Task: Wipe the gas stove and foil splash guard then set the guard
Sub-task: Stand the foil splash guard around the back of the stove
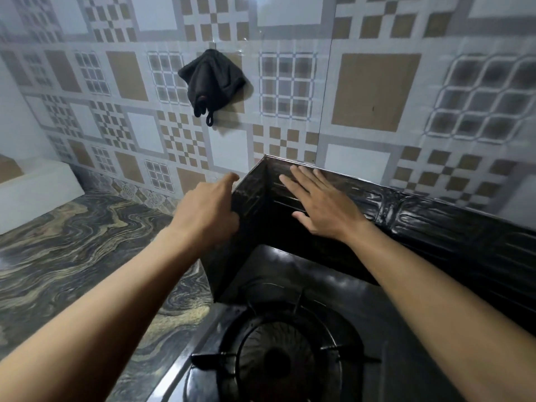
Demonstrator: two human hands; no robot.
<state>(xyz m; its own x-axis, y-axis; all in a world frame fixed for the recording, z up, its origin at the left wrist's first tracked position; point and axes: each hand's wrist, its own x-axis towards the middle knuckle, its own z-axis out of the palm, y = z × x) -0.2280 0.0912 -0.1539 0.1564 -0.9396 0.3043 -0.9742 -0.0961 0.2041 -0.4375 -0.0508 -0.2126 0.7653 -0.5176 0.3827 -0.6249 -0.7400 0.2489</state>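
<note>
To the left of my left hand [206, 210] lies the marbled countertop [72, 256]. Up beyond both hands, a dark cloth [213, 79] hangs on the tiled wall [377, 91]. My left hand lies against the outer face of the foil splash guard [420, 216]'s side panel, forefinger stretched forward; I cannot tell whether it grips the edge. My right hand [322, 201] presses flat, fingers straight, on the guard's back panel. The guard stands upright along the wall behind the gas stove [290, 274], whose burner [278, 361] sits between my forearms.

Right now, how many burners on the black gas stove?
1: round black burner at bottom centre, below the dark foil splash guard. The stove runs off frame right; more may be hidden.
</note>
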